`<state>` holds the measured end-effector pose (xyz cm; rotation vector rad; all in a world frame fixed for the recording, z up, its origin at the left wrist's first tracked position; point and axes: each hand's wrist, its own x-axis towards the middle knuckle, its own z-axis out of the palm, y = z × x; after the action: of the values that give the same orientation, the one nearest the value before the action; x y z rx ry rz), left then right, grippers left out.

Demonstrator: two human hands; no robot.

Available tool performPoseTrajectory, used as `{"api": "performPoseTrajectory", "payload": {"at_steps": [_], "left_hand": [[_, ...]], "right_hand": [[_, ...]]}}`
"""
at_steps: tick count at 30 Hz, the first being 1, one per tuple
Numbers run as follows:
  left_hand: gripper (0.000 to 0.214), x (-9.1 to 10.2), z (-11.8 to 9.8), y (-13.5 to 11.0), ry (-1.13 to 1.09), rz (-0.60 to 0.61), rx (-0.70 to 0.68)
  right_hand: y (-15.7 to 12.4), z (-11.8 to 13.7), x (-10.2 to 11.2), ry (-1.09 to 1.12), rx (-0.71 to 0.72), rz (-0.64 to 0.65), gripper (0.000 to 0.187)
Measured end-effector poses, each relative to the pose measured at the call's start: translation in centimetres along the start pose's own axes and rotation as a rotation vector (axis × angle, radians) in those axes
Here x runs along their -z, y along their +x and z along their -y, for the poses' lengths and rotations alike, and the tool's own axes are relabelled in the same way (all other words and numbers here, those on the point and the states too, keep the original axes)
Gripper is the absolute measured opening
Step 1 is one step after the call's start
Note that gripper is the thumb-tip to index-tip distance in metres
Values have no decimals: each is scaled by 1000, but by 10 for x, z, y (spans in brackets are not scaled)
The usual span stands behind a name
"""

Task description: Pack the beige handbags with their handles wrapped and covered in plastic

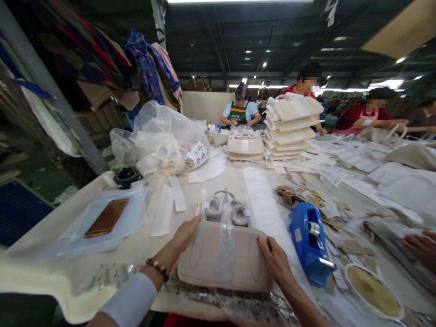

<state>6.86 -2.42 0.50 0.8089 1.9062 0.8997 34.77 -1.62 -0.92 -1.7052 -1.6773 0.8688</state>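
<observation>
A beige handbag lies near the front edge of the table, with a strip of clear plastic running down its middle. Coiled pale straps rest at its top, wrapped in white material. My left hand grips the bag's upper left corner, its fingers partly hidden behind it. On the opposite side, my right hand holds the upper right edge, fingertips bent over the front. A blue tape dispenser stands to the right of my right hand.
A phone lies on pale sheets at left. Plastic bags are heaped behind. Stacked wrapped bags rise at the back, near co-workers. A round tub sits front right, below another person's hand. Brown tags lie scattered.
</observation>
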Motion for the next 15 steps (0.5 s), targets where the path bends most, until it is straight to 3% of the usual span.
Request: {"api": "performPoseTrajectory", "payload": {"at_steps": [8,15], "left_hand": [[38,-2,8,-22,-154,-60,136],[43,-2,13,-28,-215,-93,107]], "right_hand": [[1,-5,-12,127,-22,22,50],[13,-9,-15,195,-69,18,62]]}}
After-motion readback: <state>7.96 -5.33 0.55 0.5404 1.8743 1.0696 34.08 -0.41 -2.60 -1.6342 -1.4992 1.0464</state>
